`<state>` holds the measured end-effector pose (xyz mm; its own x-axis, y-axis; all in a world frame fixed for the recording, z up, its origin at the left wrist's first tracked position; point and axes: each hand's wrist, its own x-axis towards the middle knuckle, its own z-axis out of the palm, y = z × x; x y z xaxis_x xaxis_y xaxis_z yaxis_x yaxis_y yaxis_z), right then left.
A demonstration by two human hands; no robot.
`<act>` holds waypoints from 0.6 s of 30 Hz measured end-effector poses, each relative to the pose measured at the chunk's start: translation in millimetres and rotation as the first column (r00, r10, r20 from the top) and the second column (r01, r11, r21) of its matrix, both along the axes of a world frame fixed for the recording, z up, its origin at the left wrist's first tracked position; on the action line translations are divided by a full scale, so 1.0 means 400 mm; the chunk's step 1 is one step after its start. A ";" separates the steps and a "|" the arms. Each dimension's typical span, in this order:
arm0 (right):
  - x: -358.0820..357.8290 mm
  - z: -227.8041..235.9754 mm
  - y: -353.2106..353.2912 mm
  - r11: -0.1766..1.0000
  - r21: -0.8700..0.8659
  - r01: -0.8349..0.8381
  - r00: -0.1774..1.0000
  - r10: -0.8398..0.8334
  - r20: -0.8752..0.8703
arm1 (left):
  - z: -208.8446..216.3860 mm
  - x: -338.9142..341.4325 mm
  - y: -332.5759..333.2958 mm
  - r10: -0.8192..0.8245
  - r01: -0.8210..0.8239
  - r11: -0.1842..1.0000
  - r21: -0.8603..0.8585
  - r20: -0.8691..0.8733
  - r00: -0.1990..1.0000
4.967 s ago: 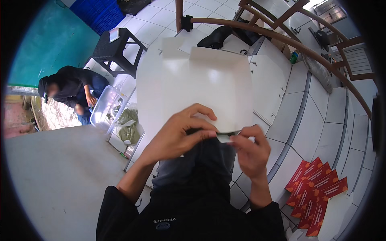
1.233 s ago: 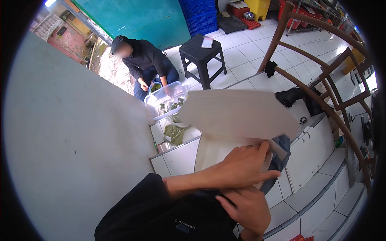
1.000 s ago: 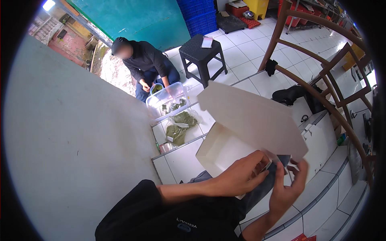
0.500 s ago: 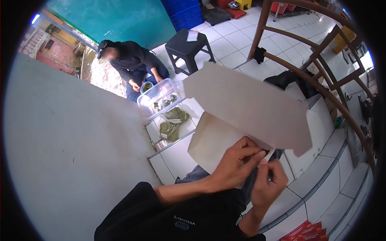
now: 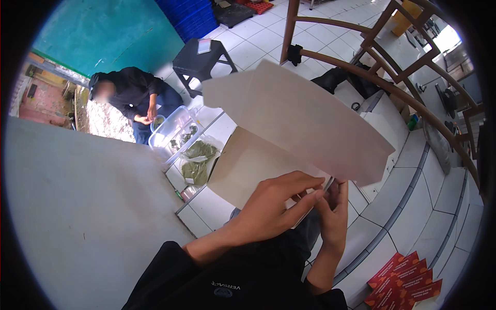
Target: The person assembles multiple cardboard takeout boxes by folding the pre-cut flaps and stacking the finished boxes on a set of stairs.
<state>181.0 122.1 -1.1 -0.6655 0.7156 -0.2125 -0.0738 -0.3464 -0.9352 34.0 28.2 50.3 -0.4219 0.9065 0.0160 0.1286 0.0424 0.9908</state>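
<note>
Left hand (image 5: 271, 209) half curled, fingertips pinching the near edge of the card (image 5: 305, 121). Right hand (image 5: 333, 214) upright just beside it, fingers bent, pressing the same edge from the other side. Card folded, pale, one panel lifted over the tiled floor (image 5: 408, 186), the other (image 5: 248, 165) sloping down toward the hands. Beyond, a seated person (image 5: 132, 95) beside a clear tub (image 5: 173, 132). Red packets (image 5: 405, 279) at the floor's lower right.

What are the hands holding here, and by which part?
Both the left hand and right hand pinch a white folded cardboard sheet at its near lower edge, by the fold.
</note>
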 end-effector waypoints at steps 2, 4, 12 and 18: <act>0.010 0.008 0.017 0.991 -0.034 0.131 0.990 -0.132 -0.051 | 0.010 -0.021 -0.027 0.104 -0.037 0.965 0.261 -0.247 0.964; 0.036 -0.001 0.047 0.978 -0.078 0.193 0.977 -0.199 -0.081 | 0.026 -0.060 -0.074 0.404 -0.240 0.882 0.405 -0.387 0.829; 0.009 0.002 0.040 0.984 0.115 0.138 0.990 -0.136 -0.021 | -0.036 -0.151 -0.056 0.232 -0.221 0.962 -0.158 0.056 0.971; 0.016 -0.006 0.058 0.984 0.087 0.158 0.987 -0.158 -0.012 | -0.089 -0.169 -0.033 0.160 -0.166 0.986 -0.007 0.318 0.935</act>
